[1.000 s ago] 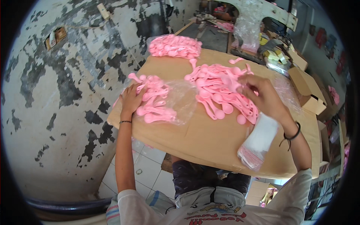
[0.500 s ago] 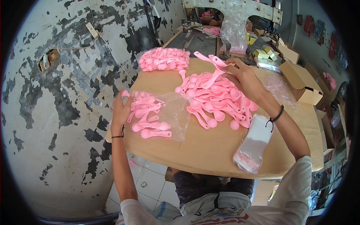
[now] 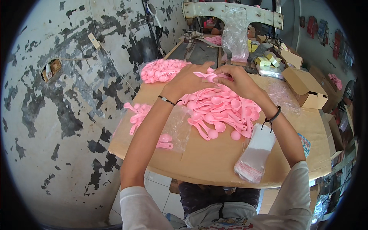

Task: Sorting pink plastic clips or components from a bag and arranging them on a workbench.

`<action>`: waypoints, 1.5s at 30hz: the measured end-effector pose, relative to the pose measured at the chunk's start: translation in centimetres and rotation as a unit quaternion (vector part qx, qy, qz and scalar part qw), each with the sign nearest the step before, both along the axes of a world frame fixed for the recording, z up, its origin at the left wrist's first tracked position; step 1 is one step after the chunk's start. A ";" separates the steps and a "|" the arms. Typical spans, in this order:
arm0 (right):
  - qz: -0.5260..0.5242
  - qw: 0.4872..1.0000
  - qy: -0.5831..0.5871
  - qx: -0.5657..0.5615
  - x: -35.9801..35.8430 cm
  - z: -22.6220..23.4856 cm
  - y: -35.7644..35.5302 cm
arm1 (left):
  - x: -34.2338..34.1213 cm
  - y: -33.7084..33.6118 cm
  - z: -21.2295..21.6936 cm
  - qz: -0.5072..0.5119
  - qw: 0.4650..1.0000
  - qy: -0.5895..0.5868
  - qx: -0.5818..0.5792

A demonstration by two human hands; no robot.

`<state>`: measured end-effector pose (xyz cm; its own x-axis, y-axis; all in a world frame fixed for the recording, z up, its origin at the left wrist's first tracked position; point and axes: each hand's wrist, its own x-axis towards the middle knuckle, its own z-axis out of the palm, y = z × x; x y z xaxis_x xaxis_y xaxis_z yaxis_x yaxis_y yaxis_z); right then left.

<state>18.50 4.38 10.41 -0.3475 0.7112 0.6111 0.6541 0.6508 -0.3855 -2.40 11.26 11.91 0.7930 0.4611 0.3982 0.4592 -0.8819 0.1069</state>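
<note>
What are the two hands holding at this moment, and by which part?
Both the left hand and right hand pinch a few pink plastic spoons between them above the loose pile; fingers hide the exact grip points.

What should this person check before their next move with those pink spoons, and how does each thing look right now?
1. Both hands on the work: ok. The left hand and right hand meet over the loose spoon pile, holding a few pink spoons between them.
2. How many spoons are in the grip: cannot tell, fingers cover them.
3. Supply of loose spoons: ok, a large heap lies under the hands.
4. Empty bags within reach: ok. The stack of clear bags lies by the right forearm.
5. Stack safely on the cardboard board: not ok, it sits near the front edge.
6. Filled bag: ok, resting at the far left corner.
</note>
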 end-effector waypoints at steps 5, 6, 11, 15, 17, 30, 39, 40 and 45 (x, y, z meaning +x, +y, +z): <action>0.016 0.991 0.063 -0.119 1.8 -0.1 1.3 | 0.6 3.0 -1.2 -0.117 0.991 -0.053 0.037; 0.017 0.991 0.065 -0.119 1.9 -0.2 1.4 | 0.7 3.4 -1.5 -0.116 0.991 -0.051 0.036; 0.079 0.989 0.084 -0.090 3.1 -1.0 2.5 | 1.8 2.1 -1.0 -0.020 0.999 -0.032 -0.028; 0.051 0.991 0.086 -0.086 3.4 -1.3 3.0 | 2.0 2.9 -1.7 0.000 0.999 -0.017 0.050; 0.015 0.997 0.063 -0.050 3.5 -1.2 2.9 | 2.1 2.6 -1.6 0.000 0.998 -0.026 0.063; -0.053 0.996 -0.003 0.067 5.7 0.8 -0.2 | 2.1 5.4 -3.5 -0.016 0.997 -0.061 0.043; -0.085 0.995 0.017 0.050 7.1 0.8 -1.4 | 0.7 6.6 -3.3 0.061 0.997 0.051 0.003; -0.077 0.996 0.017 0.045 6.5 0.9 -1.4 | -0.2 6.0 -2.2 0.038 0.997 0.064 -0.033; -0.044 0.993 -0.016 0.105 5.1 -0.6 -0.4 | -4.6 0.9 -0.2 -0.021 0.997 -0.026 -0.070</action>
